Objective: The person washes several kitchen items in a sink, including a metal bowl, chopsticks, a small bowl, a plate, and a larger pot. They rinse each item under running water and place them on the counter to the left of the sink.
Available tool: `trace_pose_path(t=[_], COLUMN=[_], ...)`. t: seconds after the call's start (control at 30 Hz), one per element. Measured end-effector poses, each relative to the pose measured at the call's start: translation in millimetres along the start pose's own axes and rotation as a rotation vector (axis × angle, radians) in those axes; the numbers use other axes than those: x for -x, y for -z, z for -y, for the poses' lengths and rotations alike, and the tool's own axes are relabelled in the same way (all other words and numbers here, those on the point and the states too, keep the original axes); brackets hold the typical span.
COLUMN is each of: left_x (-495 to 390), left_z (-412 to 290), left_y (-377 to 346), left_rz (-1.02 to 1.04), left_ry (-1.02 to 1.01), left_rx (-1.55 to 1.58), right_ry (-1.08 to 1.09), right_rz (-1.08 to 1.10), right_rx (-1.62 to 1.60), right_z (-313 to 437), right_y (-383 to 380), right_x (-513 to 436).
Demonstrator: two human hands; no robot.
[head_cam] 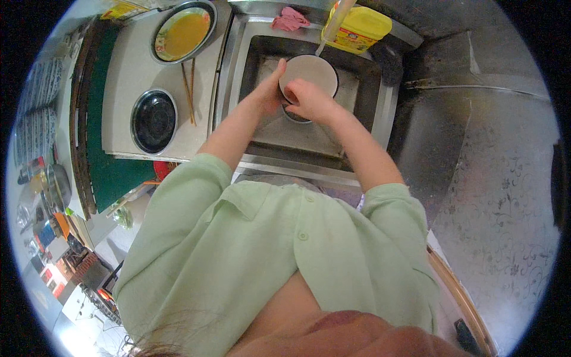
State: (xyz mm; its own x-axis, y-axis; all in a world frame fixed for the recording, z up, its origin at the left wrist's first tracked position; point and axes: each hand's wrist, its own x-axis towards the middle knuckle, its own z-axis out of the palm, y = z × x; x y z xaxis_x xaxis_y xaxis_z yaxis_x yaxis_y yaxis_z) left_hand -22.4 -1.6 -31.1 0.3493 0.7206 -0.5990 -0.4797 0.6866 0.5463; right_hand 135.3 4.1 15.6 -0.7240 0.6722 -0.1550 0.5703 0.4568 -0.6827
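Observation:
Over the metal sink [285, 138], my left hand [271, 91] grips a round bowl with a pale inside [312, 69] by its left rim, thumb up along the edge. My right hand [308, 99] reaches over the bowl's near side, fingers curled; whether it pinches anything is hidden. Under the bowl, the edge of another dark round vessel [296, 117] shows. The end of a faucet or pipe [337, 26] comes down just behind the bowl; I cannot tell whether water runs.
Left on the counter [196, 147] are a bowl of yellow liquid [183, 33], a pair of chopsticks [189, 93] and a dark round bowl [154, 121]. Behind the sink lie a pink cloth [290, 19] and a yellow plastic container [361, 29]. A dark scrubber or cloth [387, 64] sits at its right rim.

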Motion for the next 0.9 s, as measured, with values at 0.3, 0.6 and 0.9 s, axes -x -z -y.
trace_pose_path(t=[0.3,0.6,0.9], left_x=[-23,-14,-28], left_z=[2,-1,-1], left_y=[11,1,13], left_rz=[0.084,0.038,0.046], left_ry=[-0.01,-0.014,0.0], left_rx=[-0.114,-0.073,-0.04], right_ry=[0.149,0.082,0.139], right_rz=[-0.282,-0.236,-0.294], right_rx=[-0.048,-0.088,-0.043], right_z=[-17,2,4], right_y=[-14,0,3], right_x=[1,0,1])
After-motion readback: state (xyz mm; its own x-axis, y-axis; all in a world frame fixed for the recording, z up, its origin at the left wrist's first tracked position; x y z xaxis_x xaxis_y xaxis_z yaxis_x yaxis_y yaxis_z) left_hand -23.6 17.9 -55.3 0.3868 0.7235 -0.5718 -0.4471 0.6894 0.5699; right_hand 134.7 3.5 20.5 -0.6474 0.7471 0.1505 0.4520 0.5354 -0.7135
